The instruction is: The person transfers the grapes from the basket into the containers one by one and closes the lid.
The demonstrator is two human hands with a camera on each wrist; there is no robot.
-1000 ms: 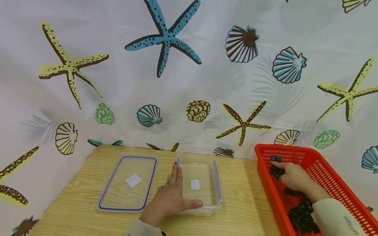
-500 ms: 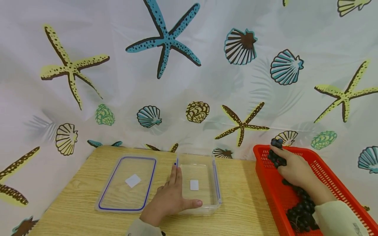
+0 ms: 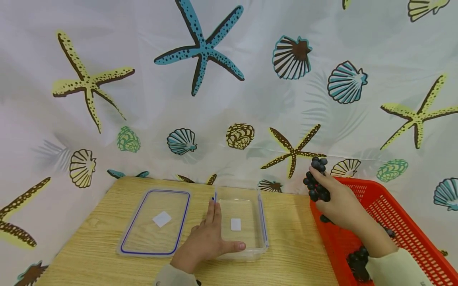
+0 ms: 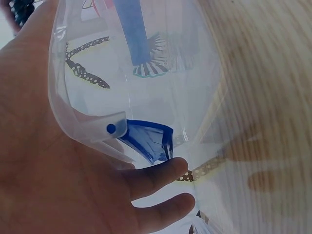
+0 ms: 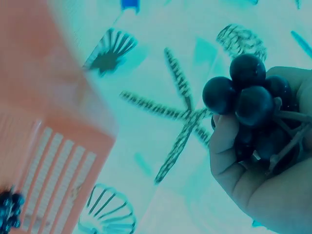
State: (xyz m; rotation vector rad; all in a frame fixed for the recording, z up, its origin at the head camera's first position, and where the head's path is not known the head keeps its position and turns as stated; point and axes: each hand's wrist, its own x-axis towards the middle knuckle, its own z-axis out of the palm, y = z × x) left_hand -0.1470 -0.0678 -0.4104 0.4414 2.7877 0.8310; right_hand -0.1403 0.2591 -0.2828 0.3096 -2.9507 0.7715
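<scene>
In the head view, my right hand (image 3: 341, 204) holds a small bunch of dark grapes (image 3: 316, 182) just above the left rim of a red plastic basket (image 3: 323, 238). The right wrist view shows fingers curled round the grapes (image 5: 256, 105) and their bare stem. My left hand (image 3: 205, 238) lies against the near left corner of a clear plastic food container (image 3: 243, 252). Its fingers reach straight along the side wall, and the thumb lies across the front rim. Up close, a blue-sealed clip (image 4: 148, 139) of the container is beside the fingertips.
A clear lid (image 3: 155, 222) with a blue seal lies flat on the wooden table (image 3: 282, 246), left of the container. More dark grapes (image 3: 358, 262) lie in the basket. A white curtain (image 3: 229, 107) printed with starfish and shells hangs behind the table.
My right hand has lifted the bunch of grapes from inside the basket and brought it left over the rim. My left hand and the container have stayed put.
</scene>
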